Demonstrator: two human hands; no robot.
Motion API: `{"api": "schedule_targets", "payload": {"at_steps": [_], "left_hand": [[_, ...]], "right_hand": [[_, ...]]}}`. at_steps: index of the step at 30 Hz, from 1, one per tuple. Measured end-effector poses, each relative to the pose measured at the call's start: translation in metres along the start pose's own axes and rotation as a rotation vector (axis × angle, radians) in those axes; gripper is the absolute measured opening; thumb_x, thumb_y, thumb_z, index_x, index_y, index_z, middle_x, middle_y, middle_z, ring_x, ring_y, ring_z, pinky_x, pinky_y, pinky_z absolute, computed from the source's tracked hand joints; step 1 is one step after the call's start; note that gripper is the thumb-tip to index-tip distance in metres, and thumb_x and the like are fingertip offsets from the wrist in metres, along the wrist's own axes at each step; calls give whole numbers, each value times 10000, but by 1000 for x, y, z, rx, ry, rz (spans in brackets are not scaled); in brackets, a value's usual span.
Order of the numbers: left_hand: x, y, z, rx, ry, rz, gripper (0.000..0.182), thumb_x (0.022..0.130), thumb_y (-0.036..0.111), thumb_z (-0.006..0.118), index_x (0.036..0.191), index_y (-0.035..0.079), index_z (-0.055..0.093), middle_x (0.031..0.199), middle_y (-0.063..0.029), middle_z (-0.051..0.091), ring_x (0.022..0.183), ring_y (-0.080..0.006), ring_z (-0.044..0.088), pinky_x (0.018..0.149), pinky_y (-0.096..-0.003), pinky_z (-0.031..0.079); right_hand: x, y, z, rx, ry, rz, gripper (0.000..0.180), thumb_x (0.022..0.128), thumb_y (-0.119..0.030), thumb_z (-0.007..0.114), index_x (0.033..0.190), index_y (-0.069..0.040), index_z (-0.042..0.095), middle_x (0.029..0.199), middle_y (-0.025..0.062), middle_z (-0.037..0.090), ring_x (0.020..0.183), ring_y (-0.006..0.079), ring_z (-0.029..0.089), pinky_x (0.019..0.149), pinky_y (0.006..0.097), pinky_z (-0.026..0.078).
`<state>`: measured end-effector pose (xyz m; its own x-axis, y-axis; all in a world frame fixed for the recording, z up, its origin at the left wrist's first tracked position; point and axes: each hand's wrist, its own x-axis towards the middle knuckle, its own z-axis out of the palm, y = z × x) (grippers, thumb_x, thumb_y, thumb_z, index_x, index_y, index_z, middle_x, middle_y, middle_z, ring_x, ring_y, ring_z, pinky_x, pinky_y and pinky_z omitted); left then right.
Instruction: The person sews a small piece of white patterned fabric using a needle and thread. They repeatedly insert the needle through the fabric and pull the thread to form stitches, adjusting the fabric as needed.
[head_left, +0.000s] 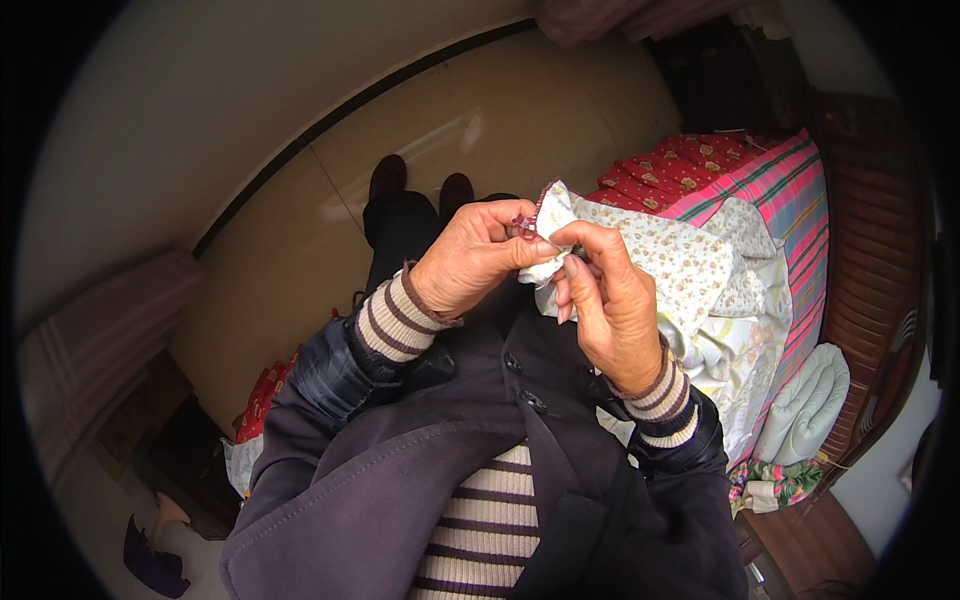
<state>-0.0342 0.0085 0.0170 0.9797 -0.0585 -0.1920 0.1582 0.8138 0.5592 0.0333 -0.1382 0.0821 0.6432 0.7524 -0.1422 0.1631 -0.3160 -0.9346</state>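
Note:
My left hand (484, 255) pinches a gathered edge of a white floral cloth (645, 240) between thumb and fingers. Maroon yarn trim (538, 210) runs along the cloth's edge, with a small maroon tuft of it beside my left fingertips. My right hand (615, 304) grips the same cloth just to the right, its thumb and index finger close to my left thumb. Something small and dark shows between the right fingers; what it is cannot be made out. From my hands the cloth spreads rightward over the bed.
To my right the bed carries a red patterned cover (667, 176), a plaid sheet (806, 187) and a rolled pale green quilt (806, 405), against a brown wooden headboard (862, 262). My dark shoes (388, 176) rest on the tiled floor (292, 247). Curtains (112, 330) hang at left.

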Motion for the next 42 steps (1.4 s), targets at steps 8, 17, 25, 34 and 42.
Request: {"api": "schedule_targets", "payload": {"at_steps": [8, 17, 25, 34, 42], "left_hand": [[0, 1, 6, 82, 29, 57, 136, 829, 80, 620, 934, 2, 583, 854, -9, 593, 796, -68, 542, 740, -213, 433], [2, 6, 10, -27, 67, 70, 128, 837, 81, 609, 933, 8, 566, 840, -1, 567, 786, -69, 514, 750, -221, 412], [3, 4, 12, -103, 97, 98, 120, 847, 108, 605, 916, 17, 568, 844, 13, 533, 794, -63, 470, 756, -222, 389], [3, 6, 11, -156, 66, 45, 142, 865, 85, 568, 977, 0, 557, 963, -30, 567, 908, -106, 512, 874, -267, 397], [3, 5, 8, -187, 25, 37, 177, 875, 86, 554, 1017, -20, 550, 1005, -53, 574, 947, -117, 524, 888, -268, 405]], "right_hand": [[2, -1, 1, -34, 107, -95, 109, 877, 10, 513, 982, 15, 543, 787, 57, 561, 595, 71, 540, 503, 187, 436], [19, 2, -9, 263, 252, -110, 100, 922, -96, 481, 878, -12, 514, 777, 21, 428, 511, 32, 340, 419, 172, 275], [27, -2, -7, 538, 182, -6, 72, 950, -106, 417, 941, -36, 433, 733, 8, 483, 557, 28, 411, 472, 162, 345], [31, -10, -21, 388, 285, -127, 169, 920, -77, 479, 1031, 27, 554, 772, 36, 520, 619, 61, 493, 512, 192, 423], [33, -14, -27, 291, 320, -176, 191, 896, -57, 517, 1061, 28, 559, 779, 52, 545, 630, 75, 495, 515, 204, 421]]}}
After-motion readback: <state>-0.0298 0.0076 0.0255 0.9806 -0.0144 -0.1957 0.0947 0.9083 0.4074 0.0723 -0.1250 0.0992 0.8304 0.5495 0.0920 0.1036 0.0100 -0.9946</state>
